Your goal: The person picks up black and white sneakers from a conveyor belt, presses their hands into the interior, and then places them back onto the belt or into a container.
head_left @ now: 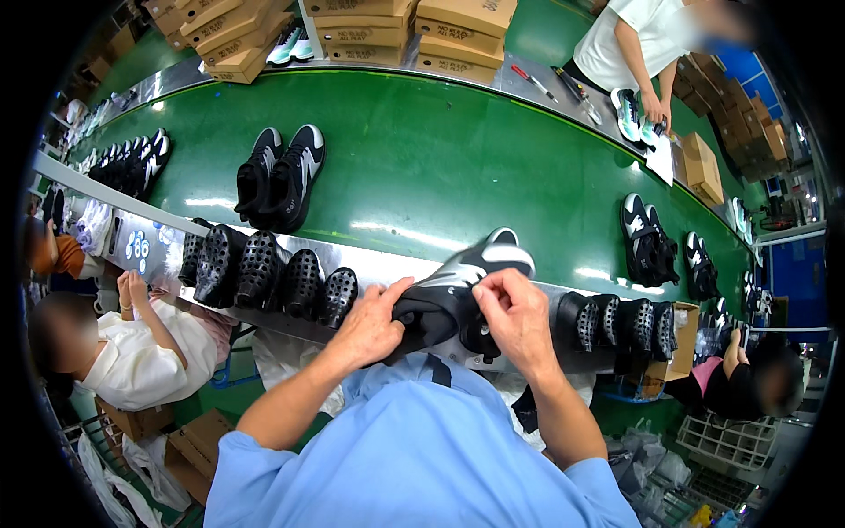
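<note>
Green belt: a wide conveyor curves across the middle of the frame, its steel near rail running left to right.
Cardboard: tan shoe boxes are stacked along the upper edge, beyond the belt.
People: a co-worker in white sits at lower left; another in a white shirt handles a pale shoe at upper right.
Row on rail: black perforated shoe parts stand side by side left of centre, with more at right.
Belt pair: two black-and-white shoes lie at upper left centre.
Held shoe: a black-and-grey sneaker sits at centre, over the rail, between both hands; its long axis runs from lower left up to upper right, white-edged end away from the person.
Left hand: clamped on the shoe's near, dark end.
Right hand: fingers pinched together on its upper middle; both hands equally near.
</note>
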